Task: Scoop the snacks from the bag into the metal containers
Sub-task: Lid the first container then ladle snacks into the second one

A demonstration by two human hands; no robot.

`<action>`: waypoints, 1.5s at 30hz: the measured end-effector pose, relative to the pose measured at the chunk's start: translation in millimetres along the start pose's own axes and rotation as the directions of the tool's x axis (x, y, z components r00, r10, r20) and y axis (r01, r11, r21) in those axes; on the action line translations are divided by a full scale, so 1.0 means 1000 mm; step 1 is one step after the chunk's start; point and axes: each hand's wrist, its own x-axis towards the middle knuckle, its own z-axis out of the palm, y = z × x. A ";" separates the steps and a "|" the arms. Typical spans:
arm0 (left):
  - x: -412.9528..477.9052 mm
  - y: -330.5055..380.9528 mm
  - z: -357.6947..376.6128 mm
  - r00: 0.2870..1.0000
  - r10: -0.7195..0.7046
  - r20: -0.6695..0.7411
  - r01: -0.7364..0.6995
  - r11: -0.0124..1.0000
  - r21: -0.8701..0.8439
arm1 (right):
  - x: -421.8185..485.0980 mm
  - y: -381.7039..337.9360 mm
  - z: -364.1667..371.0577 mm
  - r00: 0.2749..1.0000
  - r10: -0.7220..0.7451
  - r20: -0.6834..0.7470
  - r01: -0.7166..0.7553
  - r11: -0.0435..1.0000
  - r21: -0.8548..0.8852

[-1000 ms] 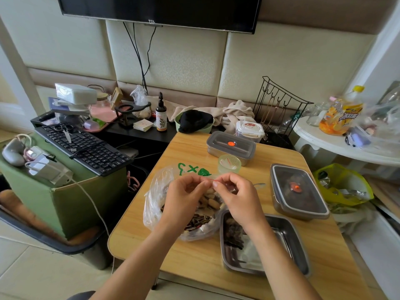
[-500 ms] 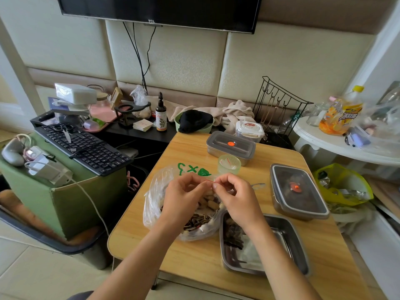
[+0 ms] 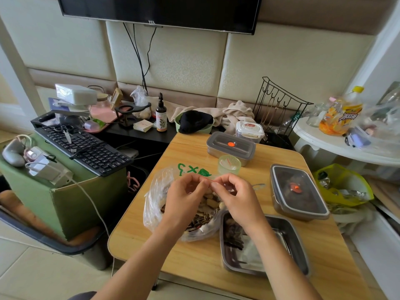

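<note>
Clear snack bag (image 3: 154, 202), mouth open, just beside partly filled lidless metal container (image 3: 291, 241)

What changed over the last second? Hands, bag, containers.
No visible change. Left hand and right hand pinch the mouth of the clear plastic snack bag as before; open metal tray, far lidded metal container, near lidded metal container and translucent green cup unmoved.

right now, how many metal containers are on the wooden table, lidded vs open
lidded metal containers: 2
open metal container: 1
total: 3
</note>
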 end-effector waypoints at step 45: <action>-0.005 -0.004 0.010 0.946 0.081 0.315 -0.093 0.995 0.025 | -0.012 0.009 -0.029 0.983 -0.124 -0.136 0.111 0.989 -0.103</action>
